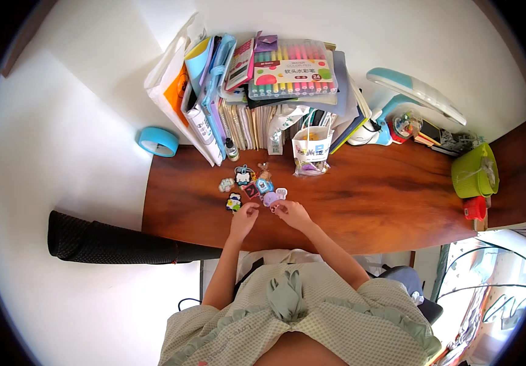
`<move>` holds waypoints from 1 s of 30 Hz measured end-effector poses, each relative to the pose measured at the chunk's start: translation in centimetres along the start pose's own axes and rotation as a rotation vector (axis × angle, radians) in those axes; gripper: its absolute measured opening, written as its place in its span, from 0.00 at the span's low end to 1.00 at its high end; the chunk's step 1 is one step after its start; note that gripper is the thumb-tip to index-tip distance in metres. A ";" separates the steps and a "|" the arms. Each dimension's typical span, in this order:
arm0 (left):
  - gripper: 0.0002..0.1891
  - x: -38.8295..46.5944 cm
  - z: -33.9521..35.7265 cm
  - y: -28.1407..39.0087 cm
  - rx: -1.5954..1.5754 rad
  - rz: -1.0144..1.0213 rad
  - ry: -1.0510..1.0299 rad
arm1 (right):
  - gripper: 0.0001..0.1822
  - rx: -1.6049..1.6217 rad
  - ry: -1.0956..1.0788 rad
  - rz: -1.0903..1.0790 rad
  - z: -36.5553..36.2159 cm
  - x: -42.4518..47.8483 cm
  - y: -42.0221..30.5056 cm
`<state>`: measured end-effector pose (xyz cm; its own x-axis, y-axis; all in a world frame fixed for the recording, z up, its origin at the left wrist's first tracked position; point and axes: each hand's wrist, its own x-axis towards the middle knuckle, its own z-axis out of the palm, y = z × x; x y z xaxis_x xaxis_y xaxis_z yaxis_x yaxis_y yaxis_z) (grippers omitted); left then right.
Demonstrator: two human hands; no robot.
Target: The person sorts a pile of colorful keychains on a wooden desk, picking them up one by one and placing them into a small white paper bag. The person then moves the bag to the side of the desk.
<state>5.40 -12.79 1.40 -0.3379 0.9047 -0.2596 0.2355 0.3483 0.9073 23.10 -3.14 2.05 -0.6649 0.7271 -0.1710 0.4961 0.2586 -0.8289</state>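
My right hand [294,215] pinches the edge of a small pinkish charm [274,207] just below a round lilac charm [270,198]. My left hand [244,221] hovers at the near side of the pile, fingers curled; whether anything sits between them cannot be made out. Beside its fingertips lies a black-edged character charm [233,201] with yellow and green. Further off are a black and white cat-face charm [243,177] with a blue cord, a pale charm [226,185], a dark square charm [250,190], a blue charm [264,185] and a white-edged charm [281,193].
Books and folders [244,126] line the wall, topped by a marker case [293,71]. Before them stand a small bottle [231,150] and a white paper bag [311,151]. A desk lamp [409,91] and green bin [471,171] stand right, a blue round clock [158,142] left.
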 end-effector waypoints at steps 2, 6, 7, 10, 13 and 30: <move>0.09 -0.5 -1.2 -2.2 0.117 0.047 0.126 | 0.11 0.014 -0.028 0.001 1.3 0.0 -0.1; 0.10 -0.7 -3.5 -2.7 0.224 0.008 0.276 | 0.11 -0.005 -0.076 0.017 3.4 0.7 -1.1; 0.11 -0.6 -4.0 -2.9 0.262 0.006 0.294 | 0.11 -0.022 -0.090 0.029 3.9 1.0 -1.4; 0.17 -0.6 -5.4 -2.5 0.333 0.002 0.354 | 0.14 0.009 -0.112 -0.015 5.7 1.8 -2.2; 0.23 -0.4 -6.5 -3.3 0.389 0.029 0.362 | 0.18 -0.025 -0.115 0.020 7.3 2.4 -3.4; 0.16 3.6 -8.0 -8.0 -0.032 -0.112 0.090 | 0.25 0.105 0.048 0.092 12.0 3.6 -3.8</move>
<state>-4.97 -14.33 -4.14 -0.4408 0.8344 -0.3308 0.1627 0.4366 0.8848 12.17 -9.14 -1.84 -0.5901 0.7753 -0.2253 0.4911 0.1232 -0.8623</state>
